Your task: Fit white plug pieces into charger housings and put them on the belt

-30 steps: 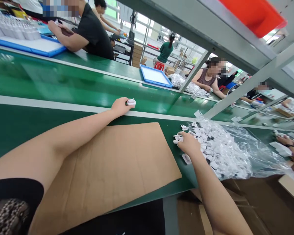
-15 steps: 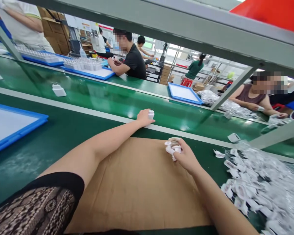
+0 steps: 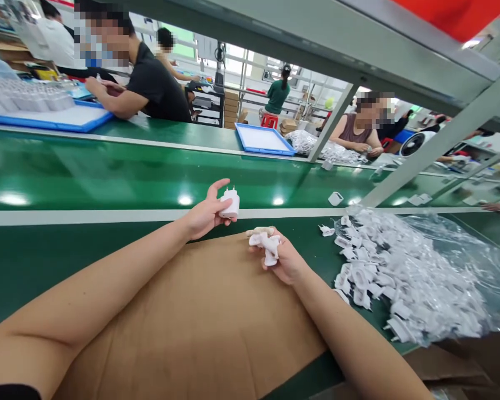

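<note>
A white two-pin charger [image 3: 230,204] is held upright in my left hand [image 3: 206,215], thumb across its front and pins upward, over the near edge of the green belt. My right hand [image 3: 285,258] is closed around several small white plastic pieces [image 3: 267,244], with pale coverings on some fingertips. It hangs above the far right corner of a brown cardboard sheet [image 3: 216,311]. To the right, a large heap of similar white pieces [image 3: 379,266] spills from a clear plastic bag [image 3: 462,244]. One loose piece [image 3: 327,230] lies just left of the heap.
The green belt [image 3: 150,172] crosses behind a pale rail [image 3: 87,215]. On it at right sits a white housing [image 3: 335,198]. Beyond are an empty blue-rimmed tray [image 3: 264,139], a filled tray [image 3: 83,123] and seated people. A slanted metal post [image 3: 420,133] rises at right.
My left hand has lifted the charger off the belt and brought it nearer my right hand. The view has turned to the right, and my right hand still grips the white pieces.
</note>
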The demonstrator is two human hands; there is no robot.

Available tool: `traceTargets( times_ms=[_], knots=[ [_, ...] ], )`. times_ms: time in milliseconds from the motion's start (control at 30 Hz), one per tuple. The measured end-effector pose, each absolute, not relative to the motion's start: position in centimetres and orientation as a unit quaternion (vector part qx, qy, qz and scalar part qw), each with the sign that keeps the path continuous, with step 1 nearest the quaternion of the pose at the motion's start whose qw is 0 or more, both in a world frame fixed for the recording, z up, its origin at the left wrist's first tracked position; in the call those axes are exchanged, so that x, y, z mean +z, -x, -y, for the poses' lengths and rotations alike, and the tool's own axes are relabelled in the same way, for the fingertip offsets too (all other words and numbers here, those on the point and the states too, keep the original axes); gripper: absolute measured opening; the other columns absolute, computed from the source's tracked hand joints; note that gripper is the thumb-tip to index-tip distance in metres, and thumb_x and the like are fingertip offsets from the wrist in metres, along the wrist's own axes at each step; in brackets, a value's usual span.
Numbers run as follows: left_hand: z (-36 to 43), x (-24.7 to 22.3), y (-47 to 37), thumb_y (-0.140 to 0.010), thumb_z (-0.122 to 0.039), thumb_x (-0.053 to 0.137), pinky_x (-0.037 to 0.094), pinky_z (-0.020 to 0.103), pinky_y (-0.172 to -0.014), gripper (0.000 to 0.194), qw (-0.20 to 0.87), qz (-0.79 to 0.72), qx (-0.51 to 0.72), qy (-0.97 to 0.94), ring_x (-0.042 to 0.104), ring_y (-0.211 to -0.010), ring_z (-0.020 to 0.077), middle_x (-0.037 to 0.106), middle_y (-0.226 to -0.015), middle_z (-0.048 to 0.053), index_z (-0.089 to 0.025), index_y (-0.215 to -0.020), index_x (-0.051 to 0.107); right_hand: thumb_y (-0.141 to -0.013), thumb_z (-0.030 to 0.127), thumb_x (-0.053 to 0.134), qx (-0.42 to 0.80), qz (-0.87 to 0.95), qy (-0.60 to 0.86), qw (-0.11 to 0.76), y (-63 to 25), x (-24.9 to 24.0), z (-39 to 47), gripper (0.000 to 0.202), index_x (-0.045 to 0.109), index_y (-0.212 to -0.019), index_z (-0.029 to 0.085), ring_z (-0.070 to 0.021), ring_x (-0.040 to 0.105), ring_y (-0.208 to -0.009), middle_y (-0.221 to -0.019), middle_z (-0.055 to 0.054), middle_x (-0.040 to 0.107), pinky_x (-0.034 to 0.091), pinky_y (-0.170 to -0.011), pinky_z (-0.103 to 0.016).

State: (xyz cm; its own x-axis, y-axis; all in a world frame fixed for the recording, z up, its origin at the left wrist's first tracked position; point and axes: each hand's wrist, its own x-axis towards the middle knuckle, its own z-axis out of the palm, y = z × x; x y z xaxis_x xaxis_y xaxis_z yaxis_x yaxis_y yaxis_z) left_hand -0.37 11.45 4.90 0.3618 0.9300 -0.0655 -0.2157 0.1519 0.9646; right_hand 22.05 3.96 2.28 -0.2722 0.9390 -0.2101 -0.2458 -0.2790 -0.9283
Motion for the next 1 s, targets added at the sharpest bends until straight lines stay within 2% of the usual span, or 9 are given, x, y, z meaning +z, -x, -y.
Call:
traceTargets(
  times_ms=[100, 233, 400, 600, 700, 867, 933, 1000],
  knots=[
    [-11.0, 5.0, 0.3, -0.082, -0.038, 0.076, 0.049, 0.026, -0.067, 0.055, 0.664, -0.339, 0.400, -0.533, 0.064, -0.077, 0.0131, 0.059, -0.095, 0.000, -0.028, -0.131, 0.054, -0.070, 0.035, 0.082, 0.655, 0.454, 0.442, 0.412, -21.8, 2.2, -3.4, 0.037, 0.072, -0.105, 0.025, -0.0199, 0.072, -0.091, -0.107, -0.005, 0.072, 0.046, -0.043, -0.016],
    [-11.1, 4.3, 0.3, -0.065, -0.032, 0.090, 0.049, 0.024, -0.072, 0.073, 0.595, -0.358, 0.417, -0.587, 0.057, -0.079, 0.0116, 0.057, -0.091, -0.003, -0.027, -0.130, 0.056, -0.067, 0.035, 0.082, 0.642, 0.462, 0.458, 0.406, -21.9, 1.6, -3.5, 0.041, 0.075, -0.107, 0.025, -0.0209, 0.072, -0.088, -0.107, -0.005, 0.072, 0.047, -0.043, -0.017],
    [-11.5, 3.7, 0.2, -0.056, -0.036, 0.095, 0.046, 0.023, -0.067, 0.071, 0.548, -0.391, 0.464, -0.576, 0.054, -0.073, 0.0106, 0.058, -0.086, -0.002, -0.021, -0.118, 0.064, -0.065, 0.034, 0.082, 0.638, 0.455, 0.466, 0.411, -21.9, 1.2, -3.8, 0.043, 0.074, -0.106, 0.025, -0.0215, 0.073, -0.088, -0.103, -0.004, 0.073, 0.048, -0.042, -0.017],
    [-11.5, 3.8, 0.4, -0.046, -0.033, 0.099, 0.049, 0.025, -0.068, 0.071, 0.528, -0.397, 0.510, -0.552, 0.055, -0.073, 0.0113, 0.060, -0.088, -0.001, -0.019, -0.109, 0.070, -0.066, 0.027, 0.078, 0.632, 0.475, 0.468, 0.396, -21.7, 1.2, -3.6, 0.043, 0.071, -0.108, 0.025, -0.0197, 0.073, -0.086, -0.111, -0.005, 0.074, 0.048, -0.044, -0.017],
    [-12.3, 3.2, 0.8, -0.051, -0.038, 0.097, 0.051, 0.027, -0.071, 0.075, 0.509, -0.419, 0.528, -0.534, 0.060, -0.080, 0.0152, 0.066, -0.092, 0.003, -0.018, -0.117, 0.067, -0.067, 0.027, 0.078, 0.637, 0.455, 0.466, 0.413, -21.5, 1.4, -3.6, 0.045, 0.065, -0.110, 0.026, -0.0185, 0.073, -0.081, -0.117, -0.005, 0.075, 0.047, -0.043, -0.017],
    [-15.1, 1.5, 2.7, -0.068, -0.042, 0.087, 0.053, 0.029, -0.074, 0.069, 0.392, -0.547, 0.564, -0.479, 0.065, -0.081, 0.0169, 0.068, -0.104, 0.009, -0.017, -0.127, 0.063, -0.066, 0.035, 0.078, 0.649, 0.423, 0.475, 0.417, -21.5, 1.6, -3.7, 0.036, 0.064, -0.096, 0.021, -0.0175, 0.072, -0.071, -0.103, -0.006, 0.077, 0.047, -0.044, -0.019],
    [-16.2, 1.1, 3.7, -0.082, -0.040, 0.073, 0.055, 0.032, -0.075, 0.061, 0.372, -0.584, 0.556, -0.460, 0.066, -0.080, 0.0184, 0.068, -0.107, 0.011, -0.016, -0.136, 0.059, -0.064, 0.033, 0.078, 0.658, 0.417, 0.466, 0.419, -21.7, 1.6, -3.9, 0.036, 0.066, -0.096, 0.021, -0.0181, 0.073, -0.074, -0.102, -0.006, 0.076, 0.049, -0.047, -0.020],
    [-16.9, 1.0, 4.7, -0.087, -0.031, 0.063, 0.056, 0.038, -0.084, 0.059, 0.355, -0.595, 0.555, -0.460, 0.068, -0.085, 0.0212, 0.067, -0.112, 0.012, -0.019, -0.144, 0.055, -0.062, 0.028, 0.078, 0.672, 0.411, 0.447, 0.425, -22.0, 1.6, -4.0, 0.039, 0.067, -0.098, 0.022, -0.0198, 0.074, -0.085, -0.103, -0.004, 0.076, 0.052, -0.052, -0.020]
  ],
)
